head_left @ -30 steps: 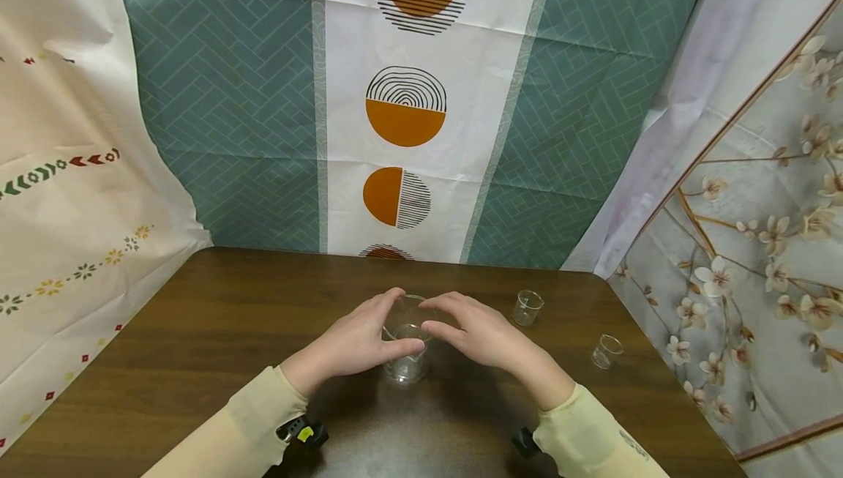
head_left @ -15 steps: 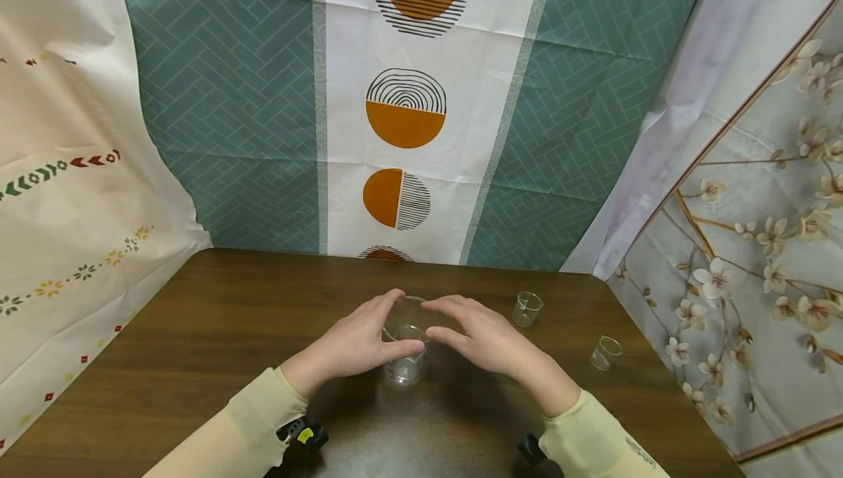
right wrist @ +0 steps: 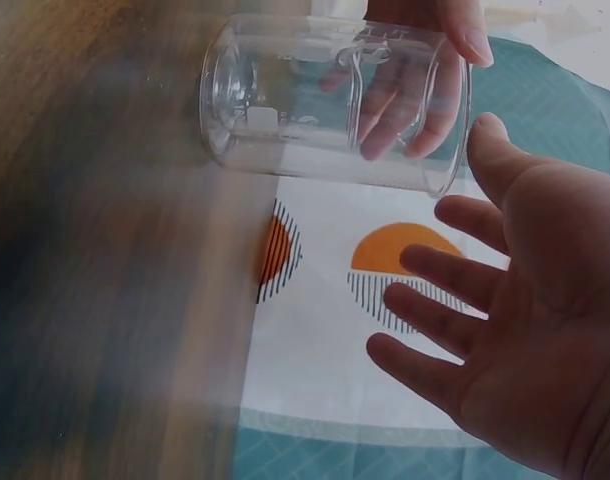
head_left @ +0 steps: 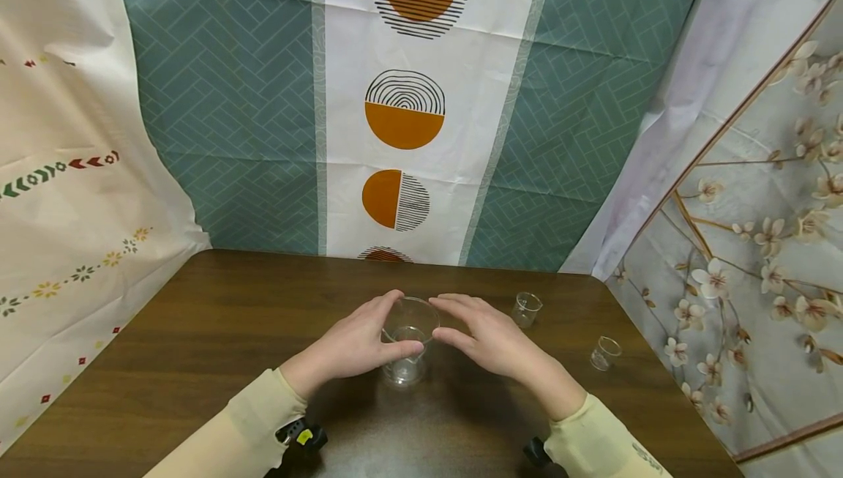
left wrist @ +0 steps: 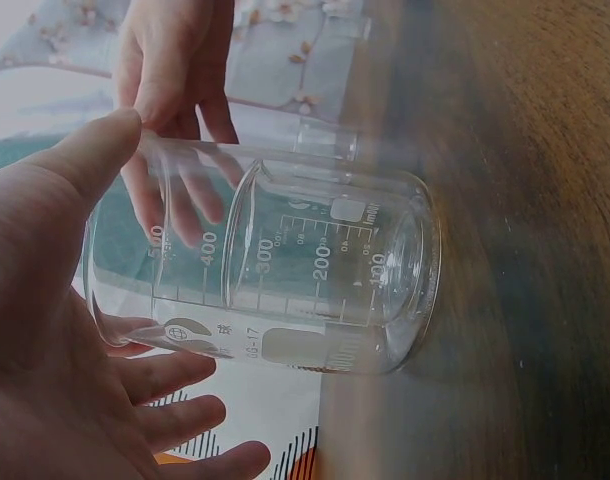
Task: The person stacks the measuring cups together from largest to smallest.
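Note:
A large clear glass beaker with white volume marks stands upright at the middle of the table. Inside it sits a smaller beaker, its rim well below the larger one's. My left hand holds the large beaker near its rim, thumb on the near side and forefinger on the far side. On the other side of the rim is my right hand, fingers spread and holding nothing. A small gap shows between the right thumb and the glass in the right wrist view.
Two small glass beakers stand to the right on the brown wooden table: one further back, the other nearer the right edge. Patterned cloths hang behind and at both sides.
My right hand has drawn slightly to the right, away from the large beaker's rim, and its fingers have parted from the glass. The left hand and the beakers stay where they were.

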Tool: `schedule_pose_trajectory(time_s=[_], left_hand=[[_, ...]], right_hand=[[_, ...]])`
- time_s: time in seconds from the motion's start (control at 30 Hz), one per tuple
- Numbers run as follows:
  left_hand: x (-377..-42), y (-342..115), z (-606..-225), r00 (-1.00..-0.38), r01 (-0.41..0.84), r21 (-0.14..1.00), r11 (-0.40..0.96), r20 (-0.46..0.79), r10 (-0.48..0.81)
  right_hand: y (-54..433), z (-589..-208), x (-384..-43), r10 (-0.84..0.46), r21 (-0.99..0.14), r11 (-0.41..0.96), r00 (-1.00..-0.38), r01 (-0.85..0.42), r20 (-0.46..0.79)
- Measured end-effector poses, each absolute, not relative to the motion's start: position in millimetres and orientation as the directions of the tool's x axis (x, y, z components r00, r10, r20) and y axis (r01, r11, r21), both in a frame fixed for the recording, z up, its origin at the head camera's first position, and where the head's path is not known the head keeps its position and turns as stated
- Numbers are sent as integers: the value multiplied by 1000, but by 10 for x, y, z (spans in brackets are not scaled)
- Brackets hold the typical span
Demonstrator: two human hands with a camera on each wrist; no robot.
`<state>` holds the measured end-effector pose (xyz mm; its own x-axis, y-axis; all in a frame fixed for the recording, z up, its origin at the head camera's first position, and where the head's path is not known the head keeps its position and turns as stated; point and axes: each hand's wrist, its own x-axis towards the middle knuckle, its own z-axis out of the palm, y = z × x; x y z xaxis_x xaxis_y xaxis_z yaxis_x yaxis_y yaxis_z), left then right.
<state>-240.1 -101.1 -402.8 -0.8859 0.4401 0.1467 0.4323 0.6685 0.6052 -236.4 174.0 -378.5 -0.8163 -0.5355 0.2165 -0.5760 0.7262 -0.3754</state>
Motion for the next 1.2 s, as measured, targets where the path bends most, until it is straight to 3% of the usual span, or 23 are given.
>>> schedule_pose_trajectory(time_s=[0.47, 1.2], left_hand=[[-2408, -1008, -4051, -881, 453, 583, 674, 178, 438], [-2412, -997, -4050, -885, 448, 581, 679, 181, 429]], right_hand=[[1839, -3824, -2382, -519, -290, 753, -805, -590, 288], [2042, -3851, -2388, -483, -207, 817, -835, -538, 264]])
